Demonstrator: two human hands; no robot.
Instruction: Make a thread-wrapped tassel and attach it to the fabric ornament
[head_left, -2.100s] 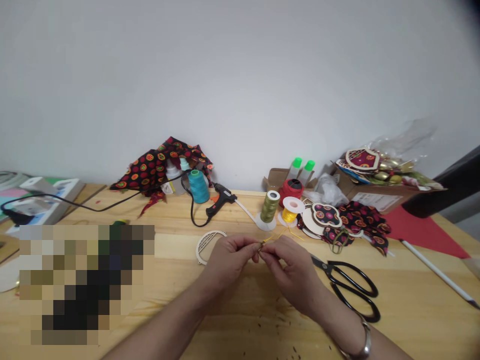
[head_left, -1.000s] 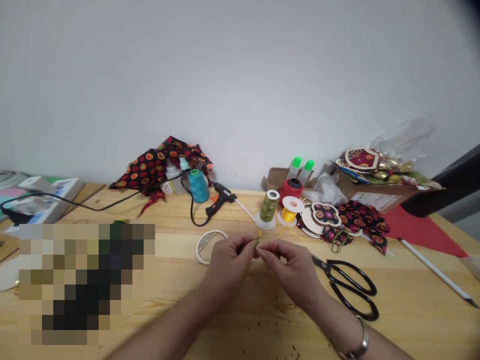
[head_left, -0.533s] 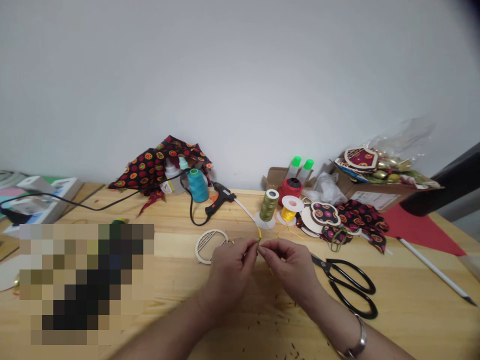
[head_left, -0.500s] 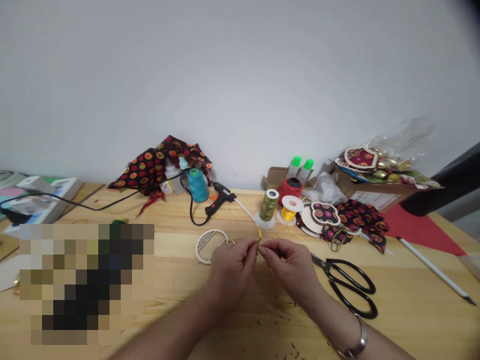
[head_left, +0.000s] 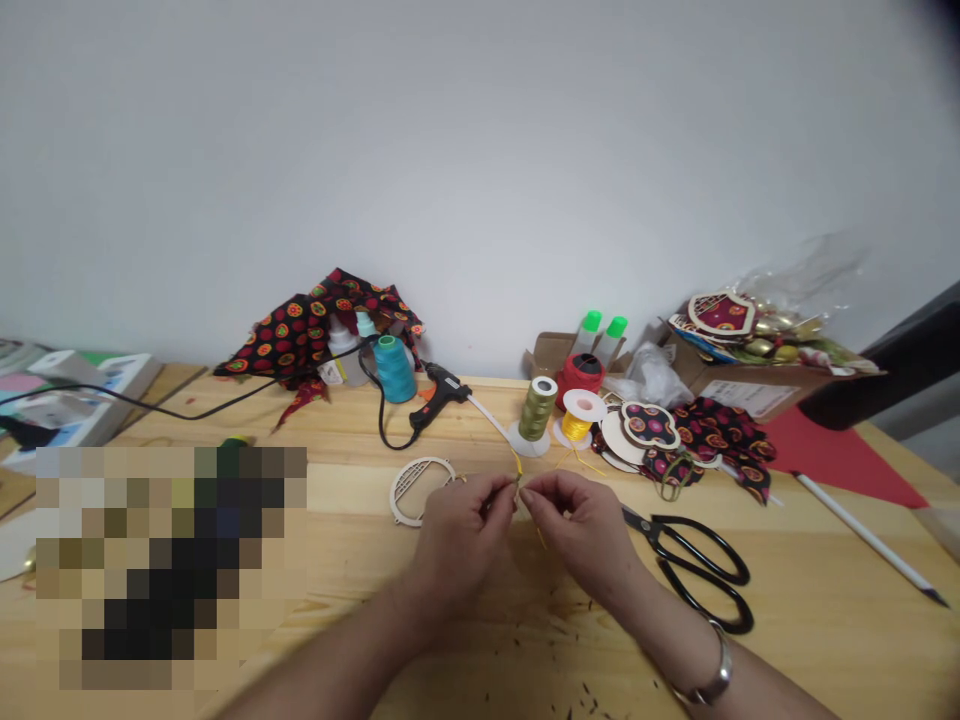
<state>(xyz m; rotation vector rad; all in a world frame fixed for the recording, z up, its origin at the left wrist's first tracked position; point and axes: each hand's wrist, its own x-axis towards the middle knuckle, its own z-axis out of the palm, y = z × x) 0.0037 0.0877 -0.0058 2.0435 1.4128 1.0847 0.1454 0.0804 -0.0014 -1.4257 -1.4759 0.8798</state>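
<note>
My left hand (head_left: 469, 525) pinches a thin yellow cord (head_left: 518, 463) with a bit of olive thread on it, over the wooden table. Close beside it, my right hand (head_left: 581, 525) is closed in a pinch at the same cord and thread, fingertips almost meeting the left ones. A loose yellow end hangs below the fingers. Partly behind my left hand lies a round wooden openwork frame (head_left: 401, 490). Black-handled scissors (head_left: 701, 555) rest right of my right hand, their blades partly hidden by it. Beyond the hands stand an olive thread spool (head_left: 535, 412) and a yellow cord spool (head_left: 577, 425).
A black glue gun (head_left: 442, 390) and a turquoise thread cone (head_left: 394, 370) stand at the back, near patterned fabric (head_left: 292, 335). At the right are a filled cardboard box (head_left: 750, 390) and a white pencil (head_left: 862, 535). A blurred-out patch covers the left front.
My right fingertips have shifted very slightly away from the left ones. Both hands still hold the cord in about the same place.
</note>
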